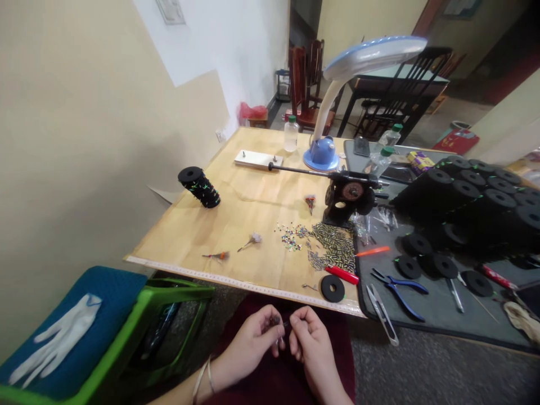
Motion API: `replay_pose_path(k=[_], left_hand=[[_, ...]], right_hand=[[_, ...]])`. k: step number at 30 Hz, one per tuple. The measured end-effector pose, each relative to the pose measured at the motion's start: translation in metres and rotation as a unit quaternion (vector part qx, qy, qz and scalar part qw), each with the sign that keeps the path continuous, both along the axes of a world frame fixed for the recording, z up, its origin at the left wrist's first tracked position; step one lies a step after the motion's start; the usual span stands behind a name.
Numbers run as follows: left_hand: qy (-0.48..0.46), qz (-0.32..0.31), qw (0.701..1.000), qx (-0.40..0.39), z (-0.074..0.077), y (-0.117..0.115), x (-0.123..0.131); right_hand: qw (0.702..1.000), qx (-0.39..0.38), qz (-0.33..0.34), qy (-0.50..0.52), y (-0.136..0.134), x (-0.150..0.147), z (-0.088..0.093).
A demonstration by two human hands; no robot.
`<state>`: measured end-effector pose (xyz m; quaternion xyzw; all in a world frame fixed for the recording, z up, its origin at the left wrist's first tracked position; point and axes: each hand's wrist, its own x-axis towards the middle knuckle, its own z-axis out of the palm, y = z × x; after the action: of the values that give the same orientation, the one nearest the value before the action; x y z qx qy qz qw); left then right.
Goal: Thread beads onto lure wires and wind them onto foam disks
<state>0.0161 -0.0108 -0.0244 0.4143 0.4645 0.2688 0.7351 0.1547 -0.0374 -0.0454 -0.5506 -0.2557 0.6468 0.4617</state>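
Note:
My left hand [266, 331] and my right hand [307, 333] are close together over my lap, just short of the table's front edge. The left fingers are pinched on something small and dark that I cannot make out. Thumb and forefinger of the right hand are closed beside it, on something too small to name. Nearest to them on the table lie a black foam ring [333, 288], a small metal piece [309, 287] and a red lighter [341, 274]. Behind these spread a heap of striped beads [337, 242] and loose coloured beads [291, 239].
A hand-cranked winding machine [350, 191] stands behind the beads, near a blue desk lamp [321, 152]. Blue-handled pliers [400, 292] and tweezers [382, 315] lie on the grey mat [367, 270]. Black foam rolls [464, 191] are stacked at right; another roll [199, 187] stands at left.

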Motion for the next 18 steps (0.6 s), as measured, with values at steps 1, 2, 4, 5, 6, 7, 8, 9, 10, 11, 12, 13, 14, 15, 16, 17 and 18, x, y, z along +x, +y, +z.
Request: replay_pose_path(k=[1, 2, 4, 5, 6, 7, 8, 9, 10, 11, 12, 13, 14, 15, 16, 17, 18], left_hand=[[-0.01, 0.004, 1.0, -0.007, 0.002, 0.001, 0.0], [-0.017, 0.007, 1.0, -0.011, 0.005, 0.001, 0.001], [-0.02, 0.01, 1.0, -0.015, 0.007, 0.002, 0.002], [-0.016, 0.009, 1.0, -0.015, 0.008, 0.002, 0.002], [-0.011, 0.007, 1.0, -0.014, 0.007, 0.002, 0.002], [-0.006, 0.003, 1.0, -0.013, 0.006, 0.002, 0.002], [-0.001, -0.001, 1.0, -0.011, 0.004, 0.002, 0.002], [0.005, -0.005, 1.0, -0.006, 0.003, 0.002, 0.002], [0.012, -0.009, 1.0, 0.0, 0.001, 0.002, 0.001], [0.021, -0.012, 1.0, 0.007, -0.001, 0.002, 0.001], [0.03, -0.013, 0.999, 0.017, -0.002, 0.002, 0.001], [0.039, -0.015, 0.999, 0.029, -0.003, 0.002, 0.001], [0.05, -0.015, 0.998, 0.042, -0.003, 0.003, 0.001], [0.061, -0.015, 0.996, 0.056, -0.003, 0.003, 0.001], [0.071, -0.014, 0.995, 0.068, -0.002, 0.003, 0.002], [0.081, -0.013, 0.994, 0.078, -0.002, 0.004, 0.002], [0.091, -0.014, 0.992, 0.086, -0.001, 0.004, 0.002]], right_hand=[[1.0, 0.001, -0.005, 0.003, 0.0, 0.0, 0.0], [1.0, 0.004, -0.007, 0.006, 0.0, 0.0, -0.001], [1.0, 0.015, -0.007, 0.01, 0.0, 0.0, -0.001], [1.0, 0.02, -0.006, 0.011, 0.0, 0.0, 0.0], [1.0, 0.025, -0.005, 0.011, 0.0, 0.0, 0.0], [1.0, 0.028, -0.003, 0.008, -0.001, 0.0, 0.0], [1.0, 0.03, -0.002, 0.004, -0.001, 0.0, 0.0], [1.0, 0.031, 0.0, 0.0, -0.001, 0.0, 0.001], [0.999, 0.031, 0.002, -0.005, 0.0, -0.001, 0.001], [0.999, 0.032, 0.004, -0.009, 0.0, -0.001, 0.002], [0.999, 0.034, 0.005, -0.012, 0.0, -0.001, 0.003], [0.999, 0.037, 0.006, -0.015, 0.0, -0.001, 0.004], [0.999, 0.04, 0.006, -0.018, 0.0, -0.001, 0.005], [0.999, 0.043, 0.006, -0.022, 0.001, -0.001, 0.006], [0.999, 0.046, 0.005, -0.025, 0.001, -0.002, 0.006], [0.998, 0.049, 0.004, -0.028, 0.0, -0.002, 0.007], [0.998, 0.05, 0.005, -0.03, 0.0, -0.002, 0.007]])
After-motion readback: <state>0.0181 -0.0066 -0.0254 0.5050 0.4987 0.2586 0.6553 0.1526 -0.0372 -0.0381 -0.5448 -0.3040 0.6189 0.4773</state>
